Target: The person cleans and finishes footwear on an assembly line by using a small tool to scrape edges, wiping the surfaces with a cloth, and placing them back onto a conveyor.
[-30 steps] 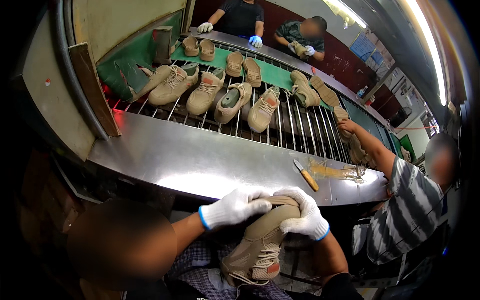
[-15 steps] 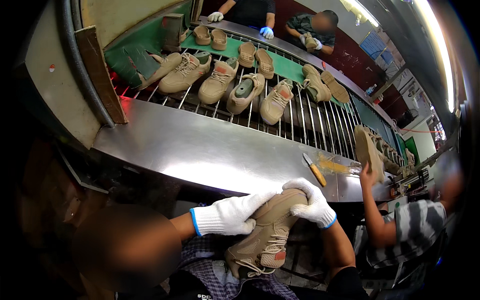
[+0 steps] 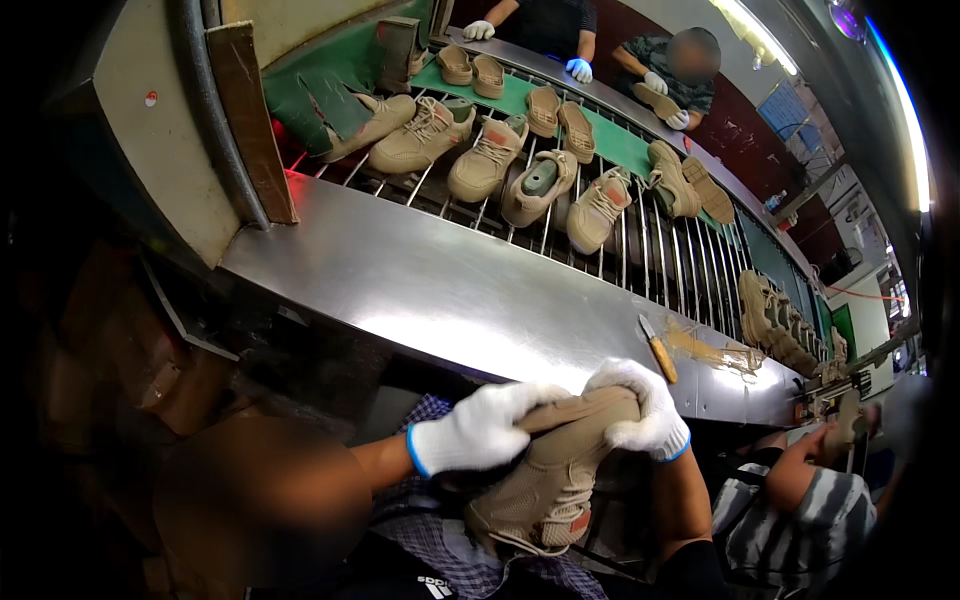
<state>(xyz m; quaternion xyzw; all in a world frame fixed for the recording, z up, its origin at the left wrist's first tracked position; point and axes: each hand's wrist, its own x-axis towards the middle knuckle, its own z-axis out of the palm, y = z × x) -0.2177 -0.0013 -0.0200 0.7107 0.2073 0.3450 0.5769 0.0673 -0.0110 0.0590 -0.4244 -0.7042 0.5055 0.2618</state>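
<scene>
A beige lace-up shoe [image 3: 530,492] is held close above my lap, toe end up and its laced opening toward me. My left hand [image 3: 478,428], in a white knit glove with a blue cuff, grips the left side near the toe. On the opposite side my right hand [image 3: 645,412], gloved alike, wraps around the toe end. Both hands are closed on the shoe; some fingertips are hidden behind it. A short knife [image 3: 660,358] with a yellowish wooden handle lies on the metal counter just beyond my right hand.
The steel counter [image 3: 400,275] borders a roller conveyor carrying several beige shoes [image 3: 485,160] and loose soles [image 3: 577,132]. Yellowish residue [image 3: 705,345] marks the counter. Two people work across the line, one holding a sole [image 3: 656,102]. Another person in a striped shirt [image 3: 800,525] sits at right.
My view has shifted, moving the scene rightward. Both hands still grip the shoe, its toe tilted slightly differently. The person at right has brought a shoe down from above the counter.
</scene>
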